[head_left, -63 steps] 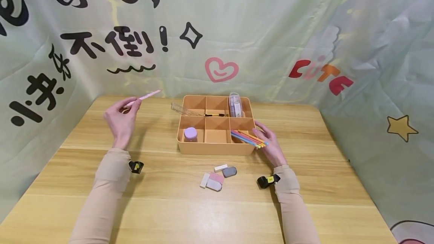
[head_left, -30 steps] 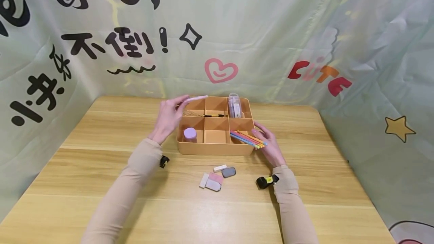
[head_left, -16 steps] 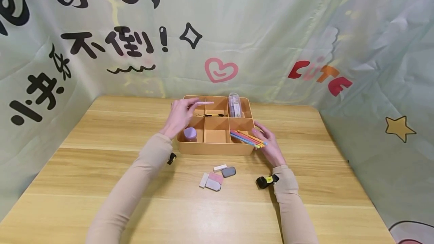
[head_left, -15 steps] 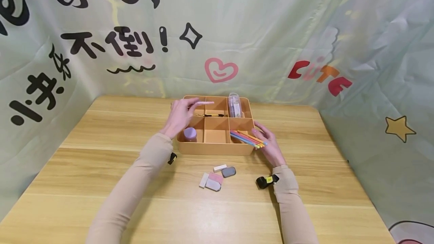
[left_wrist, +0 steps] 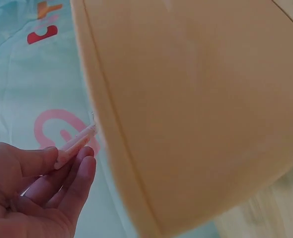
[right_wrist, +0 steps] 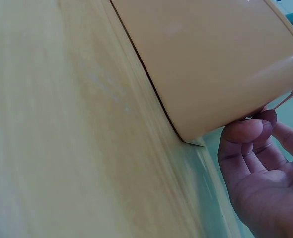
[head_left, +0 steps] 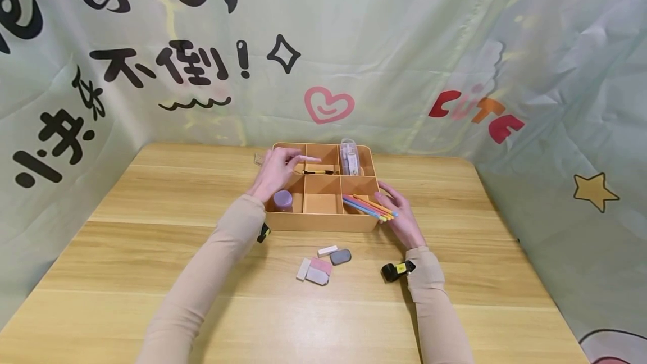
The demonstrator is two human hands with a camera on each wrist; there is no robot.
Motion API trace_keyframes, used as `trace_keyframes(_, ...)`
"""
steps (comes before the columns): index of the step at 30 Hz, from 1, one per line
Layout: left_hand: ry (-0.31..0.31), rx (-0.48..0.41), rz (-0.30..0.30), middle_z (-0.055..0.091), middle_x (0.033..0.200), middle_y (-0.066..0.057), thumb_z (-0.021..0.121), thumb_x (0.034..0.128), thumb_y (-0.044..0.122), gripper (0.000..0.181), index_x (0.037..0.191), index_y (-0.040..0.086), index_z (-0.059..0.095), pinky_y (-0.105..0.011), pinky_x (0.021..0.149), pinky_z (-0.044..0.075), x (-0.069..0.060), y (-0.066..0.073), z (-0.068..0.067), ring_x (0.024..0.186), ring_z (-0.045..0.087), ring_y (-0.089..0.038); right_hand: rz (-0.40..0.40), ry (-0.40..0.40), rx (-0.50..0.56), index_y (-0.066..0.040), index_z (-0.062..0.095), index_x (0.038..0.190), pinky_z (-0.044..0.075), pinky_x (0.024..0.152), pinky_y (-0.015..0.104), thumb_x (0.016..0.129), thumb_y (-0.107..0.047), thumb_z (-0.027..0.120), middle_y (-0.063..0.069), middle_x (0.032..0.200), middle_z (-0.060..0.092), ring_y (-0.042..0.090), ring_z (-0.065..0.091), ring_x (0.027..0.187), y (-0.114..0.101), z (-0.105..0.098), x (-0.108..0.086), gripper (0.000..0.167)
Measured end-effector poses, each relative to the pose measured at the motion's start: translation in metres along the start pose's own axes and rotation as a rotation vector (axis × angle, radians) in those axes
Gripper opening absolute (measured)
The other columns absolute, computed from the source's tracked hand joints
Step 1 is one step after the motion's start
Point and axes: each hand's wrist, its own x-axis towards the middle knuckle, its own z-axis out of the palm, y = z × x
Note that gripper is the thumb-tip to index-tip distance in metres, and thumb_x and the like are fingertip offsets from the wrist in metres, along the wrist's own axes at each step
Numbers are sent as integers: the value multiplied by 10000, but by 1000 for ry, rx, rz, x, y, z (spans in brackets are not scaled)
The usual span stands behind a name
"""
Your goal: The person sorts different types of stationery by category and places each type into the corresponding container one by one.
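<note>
My left hand [head_left: 277, 172] is over the back left compartment of an orange-tan organizer box [head_left: 320, 222]. Between thumb and fingertips it pinches a slim pale pink stick [left_wrist: 77, 144], seemingly a pen, its far end pointing right over the back middle compartment. In the head view the pink stick [head_left: 307, 158] lies nearly level. My right hand [head_left: 404, 218] rests against the box's right side; in the right wrist view its bent fingertips touch the outer wall [right_wrist: 206, 64]. Beside its thumb, several coloured pencils [head_left: 371, 208] lean out of the front right compartment.
A purple-lidded jar [head_left: 283, 200] stands front left in the box, a clear case [head_left: 350, 159] back right. A black-and-yellow brush or pen [head_left: 318, 172] lies near the middle divider. A ruler end [head_left: 258, 159] pokes out left. Several erasers [head_left: 318, 276] lie before the box.
My left hand has carried the pink stick rightward from the table's left side to above the box, then lowered slightly. The right hand stays at the box's side.
</note>
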Motion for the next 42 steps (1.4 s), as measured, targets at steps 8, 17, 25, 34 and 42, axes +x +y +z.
trace_keyframes(8, -35, 61, 22, 762, 944, -190, 577, 1010, 82, 265, 1218, -17, 708, -213, 509, 286, 4, -4, 9, 519, 358, -105, -1, 3, -5, -64, 334, 1567, 491, 547, 152, 1053, -233, 530, -6, 1074, 677, 9, 614, 697, 0, 0, 0, 576)
trace_keyframes(17, -29, 98, 56, 783, 1014, -141, 607, 993, 85, 217, 1132, 15, 758, -264, 634, 418, 3, -5, 15, 722, 597, -237, 3, -1, -24, -72, 336, 1568, 488, 555, 159, 1050, -257, 537, 19, 1114, 671, 20, 615, 717, 1, -1, 1, 586)
trace_keyframes(25, -54, 103, 16, 749, 1179, -147, 604, 997, 104, 265, 1218, 11, 718, -405, 902, 552, 2, 1, 18, 1053, 690, -312, 16, 7, -50, -83, 343, 1567, 490, 567, 165, 1049, -273, 539, 101, 1208, 626, 25, 619, 750, 1, 0, 2, 586)
trace_keyframes(34, -94, 81, 50, 740, 1195, -162, 615, 990, 100, 300, 1254, -24, 684, -405, 933, 589, 1, 4, 21, 1070, 726, -292, 12, 7, -39, -81, 347, 1565, 484, 554, 165, 1051, -257, 536, 30, 1134, 664, 20, 608, 716, 1, 0, 2, 575)
trace_keyframes(42, -83, 42, 30, 650, 1359, -184, 650, 969, 136, 385, 1332, 12, 630, -486, 1130, 451, -15, 0, 12, 1258, 607, -362, 22, 8, -49, -83, 339, 1568, 482, 551, 157, 1051, -267, 535, 83, 1197, 635, 17, 611, 726, 0, 0, 1, 583)
